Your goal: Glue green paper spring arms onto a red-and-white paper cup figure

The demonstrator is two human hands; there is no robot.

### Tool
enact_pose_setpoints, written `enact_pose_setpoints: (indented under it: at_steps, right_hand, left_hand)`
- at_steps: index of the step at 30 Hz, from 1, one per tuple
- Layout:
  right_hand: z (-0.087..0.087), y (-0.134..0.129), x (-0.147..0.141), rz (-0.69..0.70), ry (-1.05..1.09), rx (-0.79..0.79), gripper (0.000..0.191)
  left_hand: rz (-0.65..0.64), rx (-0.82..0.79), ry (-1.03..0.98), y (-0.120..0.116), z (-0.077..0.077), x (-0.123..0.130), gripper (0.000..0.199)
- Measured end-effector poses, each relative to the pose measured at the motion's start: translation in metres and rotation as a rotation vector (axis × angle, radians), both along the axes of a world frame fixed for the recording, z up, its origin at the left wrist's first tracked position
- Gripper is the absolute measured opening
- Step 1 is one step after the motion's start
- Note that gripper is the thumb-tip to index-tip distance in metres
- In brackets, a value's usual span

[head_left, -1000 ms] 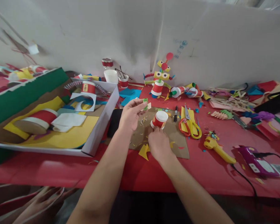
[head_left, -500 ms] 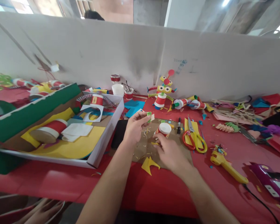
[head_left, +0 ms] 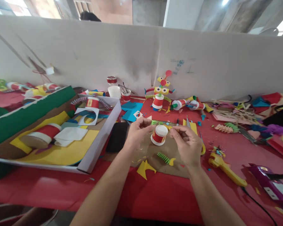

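A red-and-white paper cup [head_left: 159, 135] stands upside down on the brown cardboard mat [head_left: 143, 152], between my two hands. On its left, my left hand [head_left: 139, 133] is closed in a pinch, with a small green folded paper strip [head_left: 153, 122] at its fingertips. My right hand [head_left: 188, 142] is closed to the right of the cup, thumb against fingers; what it pinches is too small to make out. An orange folded paper strip [head_left: 167, 126] shows behind the cup, near those fingertips. In front lies a green paper spring [head_left: 163, 158] with a yellow crescent end.
At left stands a white box [head_left: 103, 135] of paper pieces, beside a black phone [head_left: 117, 137]. Yellow paper scraps [head_left: 146, 169] lie at the mat's front edge. Scissors, partly behind my right hand, a yellow glue gun [head_left: 226, 168] and its cord are at right. Paper-cup figures [head_left: 158, 102] stand behind.
My right hand has moved up and right, off the cup's near side. The green spring with the yellow end now lies uncovered on the mat. The view has shifted slightly right.
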State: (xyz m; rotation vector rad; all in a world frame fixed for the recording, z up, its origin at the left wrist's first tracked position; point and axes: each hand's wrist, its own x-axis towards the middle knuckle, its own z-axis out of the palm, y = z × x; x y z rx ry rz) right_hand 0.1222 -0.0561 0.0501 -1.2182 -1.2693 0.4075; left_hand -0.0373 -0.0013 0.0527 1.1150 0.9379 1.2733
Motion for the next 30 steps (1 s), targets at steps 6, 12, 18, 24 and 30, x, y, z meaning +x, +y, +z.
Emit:
enact_pose_setpoints:
  at_steps: [6,12,18,24,30]
  right_hand:
    - [-0.008,-0.001,-0.002,-0.034,-0.238,0.293,0.013]
    - [-0.015,0.000,0.002,-0.107,-0.589,0.479,0.033]
    - [-0.016,0.002,0.004,-0.163,-0.623,0.496,0.033]
    - [-0.019,0.003,0.005,-0.191,-0.643,0.477,0.035]
    - [-0.018,0.002,0.006,-0.195,-0.661,0.470,0.034]
  left_hand:
    - [-0.032,0.065,0.105,-0.003,-0.003,0.006,0.023]
    - [-0.026,0.052,0.139,-0.006,0.001,0.010,0.022]
    - [-0.044,0.079,0.182,-0.007,0.002,0.010,0.023]
    - [-0.046,0.081,0.198,-0.008,0.002,0.012,0.021]
    - [-0.042,0.075,0.184,-0.009,0.005,0.011,0.020]
